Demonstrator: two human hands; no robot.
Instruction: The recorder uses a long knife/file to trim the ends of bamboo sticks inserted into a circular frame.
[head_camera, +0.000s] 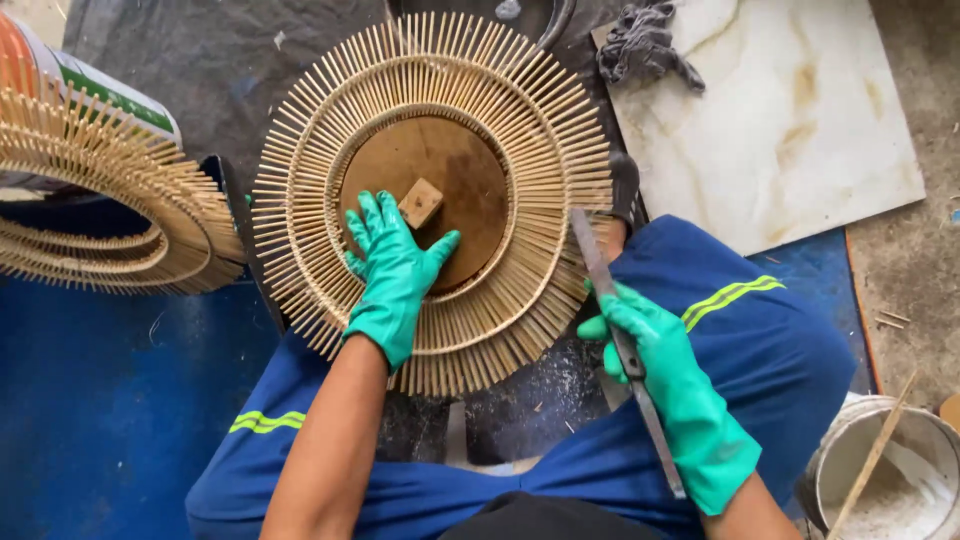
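A round sunburst frame (520, 150) of thin bamboo sticks lies in front of me, with a brown wooden disc (465, 165) at its centre and a small wooden block (421, 202) on the disc. My left hand (392, 268), in a green glove, rests flat with spread fingers on the disc and inner ring, next to the block. In a matching green glove, my right hand (665, 385) grips a long flat metal blade (598, 262) whose tip reaches the frame's right edge.
A stack of similar bamboo frames (110, 195) sits at the left by a paint can (85, 80). A marble-patterned tile (780, 110) with a dark rag (645, 40) lies at top right. A white bucket (885, 470) with a stick stands at bottom right. My knees in blue trousers (760, 330) flank the frame.
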